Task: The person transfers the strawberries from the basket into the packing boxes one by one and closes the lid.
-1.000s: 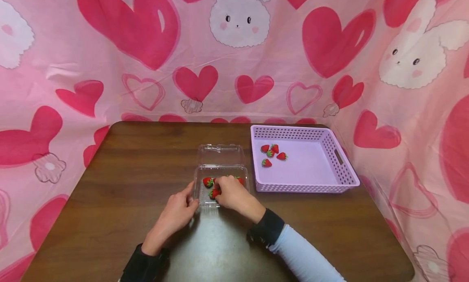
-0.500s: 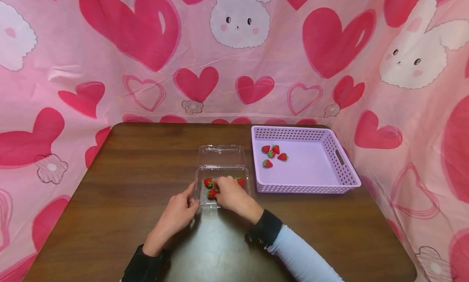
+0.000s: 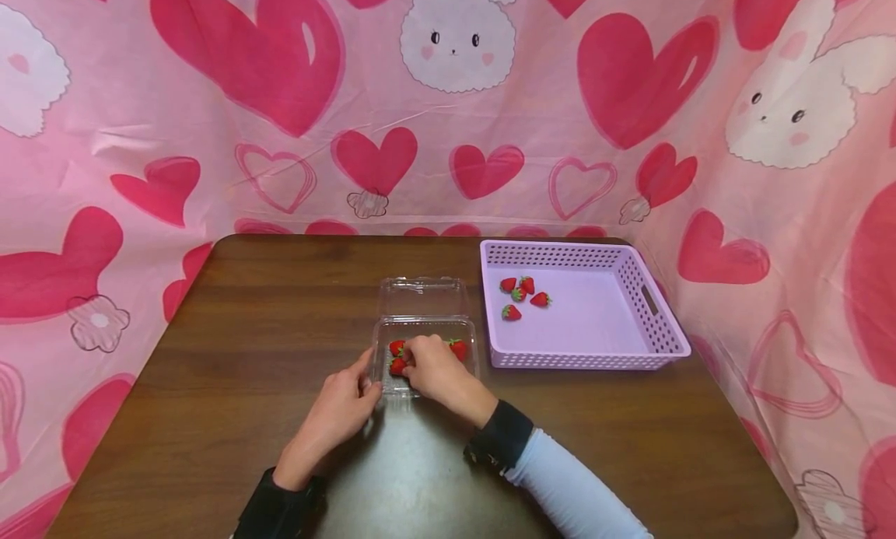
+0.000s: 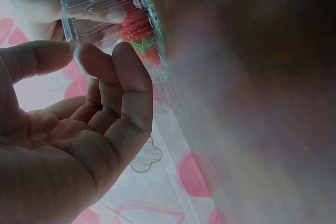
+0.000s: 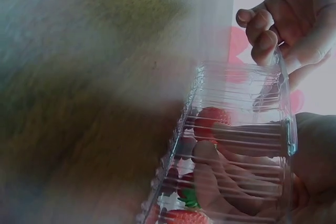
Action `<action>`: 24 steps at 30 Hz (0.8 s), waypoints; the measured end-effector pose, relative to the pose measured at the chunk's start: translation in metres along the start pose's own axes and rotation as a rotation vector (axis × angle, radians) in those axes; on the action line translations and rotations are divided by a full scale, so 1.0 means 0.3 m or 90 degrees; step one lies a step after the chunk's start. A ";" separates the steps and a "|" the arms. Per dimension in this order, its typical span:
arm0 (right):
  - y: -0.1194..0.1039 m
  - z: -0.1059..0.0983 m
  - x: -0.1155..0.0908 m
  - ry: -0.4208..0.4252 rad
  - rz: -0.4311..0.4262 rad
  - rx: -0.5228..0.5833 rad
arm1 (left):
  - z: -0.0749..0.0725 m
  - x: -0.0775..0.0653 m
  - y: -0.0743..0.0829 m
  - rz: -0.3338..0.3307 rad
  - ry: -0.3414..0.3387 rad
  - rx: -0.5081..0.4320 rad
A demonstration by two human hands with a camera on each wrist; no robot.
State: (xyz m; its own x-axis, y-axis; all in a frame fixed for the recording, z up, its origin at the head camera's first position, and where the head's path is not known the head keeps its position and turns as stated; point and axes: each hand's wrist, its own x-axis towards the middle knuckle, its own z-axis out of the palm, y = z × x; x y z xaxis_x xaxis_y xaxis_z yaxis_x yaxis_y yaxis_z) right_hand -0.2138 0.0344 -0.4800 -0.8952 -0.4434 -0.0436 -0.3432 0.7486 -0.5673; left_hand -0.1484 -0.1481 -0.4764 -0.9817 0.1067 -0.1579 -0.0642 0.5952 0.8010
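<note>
An open clear plastic clamshell container (image 3: 423,319) stands mid-table, its hinged lid (image 3: 423,296) laid back. My left hand (image 3: 341,405) pinches the near left corner of its rim between thumb and fingers. Inside the container, my right hand (image 3: 442,374) holds a strawberry (image 3: 397,366) with its fingertips, low near the left wall. Through the ribbed side in the right wrist view, the fingertips meet this strawberry (image 5: 212,120). Another strawberry (image 3: 397,348) lies just behind it, and one more (image 3: 458,349) is at the right side. My right hand covers the container's middle.
To the right of the container stands a lilac perforated basket (image 3: 581,361) with several strawberries (image 3: 519,294) in its left part. The brown wooden table (image 3: 266,313) ends at a pink cloth (image 3: 434,111) printed with hearts and rabbits, hanging behind and at the sides.
My right hand has shifted slightly left inside the container, bringing the held strawberry closer to the left wall. My left hand keeps its hold on the rim.
</note>
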 end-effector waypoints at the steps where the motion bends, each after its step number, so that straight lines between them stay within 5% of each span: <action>1: -0.002 0.001 0.001 0.002 0.001 0.001 | 0.001 0.001 0.000 0.001 0.001 0.001; 9: -0.009 0.009 0.003 0.009 0.009 0.006 | 0.003 0.003 -0.004 0.007 0.004 0.002; 24: 0.021 -0.003 -0.036 0.014 -0.089 -0.029 | 0.000 0.003 -0.001 0.005 0.000 0.001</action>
State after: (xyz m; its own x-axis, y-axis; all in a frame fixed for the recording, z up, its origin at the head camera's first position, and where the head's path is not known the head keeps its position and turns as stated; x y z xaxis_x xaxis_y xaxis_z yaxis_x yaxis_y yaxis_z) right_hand -0.2066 0.0444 -0.4824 -0.8437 -0.5344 0.0511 -0.4770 0.7025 -0.5281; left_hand -0.1491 -0.1482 -0.4769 -0.9820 0.1115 -0.1526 -0.0568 0.5961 0.8009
